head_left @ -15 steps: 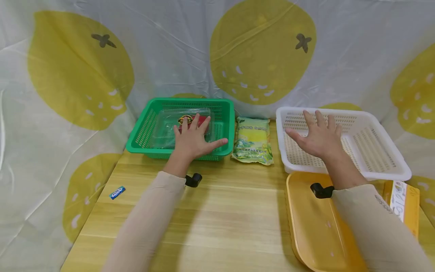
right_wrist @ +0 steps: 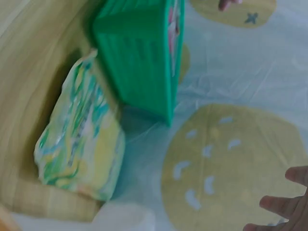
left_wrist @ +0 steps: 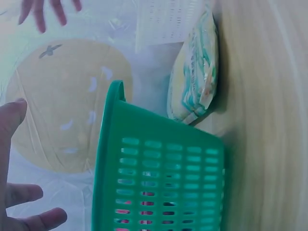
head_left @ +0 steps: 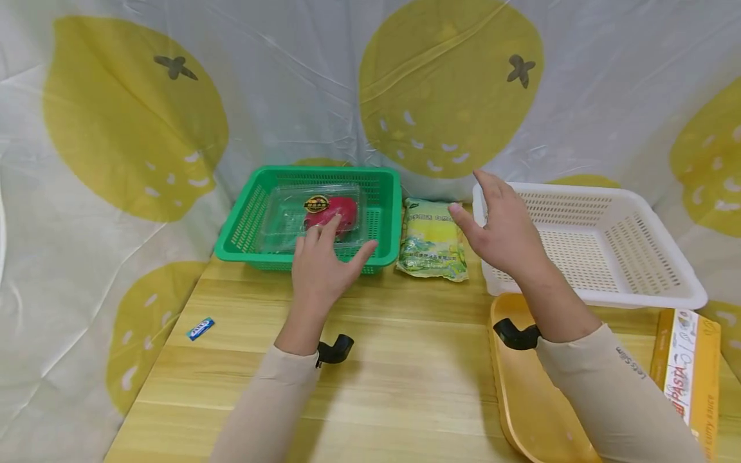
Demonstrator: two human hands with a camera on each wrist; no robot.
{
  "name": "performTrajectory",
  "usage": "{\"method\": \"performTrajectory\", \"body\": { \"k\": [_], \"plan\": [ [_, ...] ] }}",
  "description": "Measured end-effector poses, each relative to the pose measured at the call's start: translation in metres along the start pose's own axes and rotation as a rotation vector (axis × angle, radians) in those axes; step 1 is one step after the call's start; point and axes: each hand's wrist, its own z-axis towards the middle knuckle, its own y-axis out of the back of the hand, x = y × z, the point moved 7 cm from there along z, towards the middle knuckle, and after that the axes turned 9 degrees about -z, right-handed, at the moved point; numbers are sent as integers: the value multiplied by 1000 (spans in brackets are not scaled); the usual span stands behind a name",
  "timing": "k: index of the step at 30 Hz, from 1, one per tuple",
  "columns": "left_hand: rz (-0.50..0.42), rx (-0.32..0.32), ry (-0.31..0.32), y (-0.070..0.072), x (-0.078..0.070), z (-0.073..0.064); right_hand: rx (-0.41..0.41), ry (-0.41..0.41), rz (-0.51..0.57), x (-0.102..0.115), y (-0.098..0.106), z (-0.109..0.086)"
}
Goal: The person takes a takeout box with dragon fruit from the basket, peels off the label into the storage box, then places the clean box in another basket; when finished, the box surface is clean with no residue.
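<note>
My left hand (head_left: 321, 267) hovers above the near rim of the green basket (head_left: 307, 257), fingers spread and holding nothing. Inside that basket lies a clear plastic box (head_left: 280, 215) with a red item (head_left: 341, 209) and a black-and-gold round label. To the right my right hand (head_left: 503, 225) hangs empty by the white basket's left rim, thumb apart from the fingers. A green-and-yellow packet (head_left: 431, 241) lies between the baskets, close to the right thumb. The left wrist view has the green basket's slotted wall (left_wrist: 163, 178) beside the left fingers, a gap between them.
At the back right stands a white basket (head_left: 666, 298). An orange tray (head_left: 544, 399) sits in front of it, partly under the right forearm. A yellow pasta box (head_left: 686, 379) lies at far right. Toward the left edge is a small blue pack (head_left: 200, 328).
The left hand has drawn back toward me, uncovering more of the clear box. My right hand has moved left from over the white basket toward the packet, and has turned.
</note>
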Motion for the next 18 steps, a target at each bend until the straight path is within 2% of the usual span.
{"method": "performTrajectory", "body": {
  "k": [4,8,13,15,18],
  "plan": [
    [-68,-56,-8,2,5,-10,-4,54,18,24,-6,3],
    [-199,-102,-2,3,12,-20,-1,87,63,45,-16,9],
    [-360,-153,59,-2,30,-30,29,101,139,68,-37,19],
    [-397,-199,87,-3,40,-33,51,95,171,76,-48,23],
    [-432,-307,110,-1,56,-35,83,80,213,85,-64,27]
  ]
}}
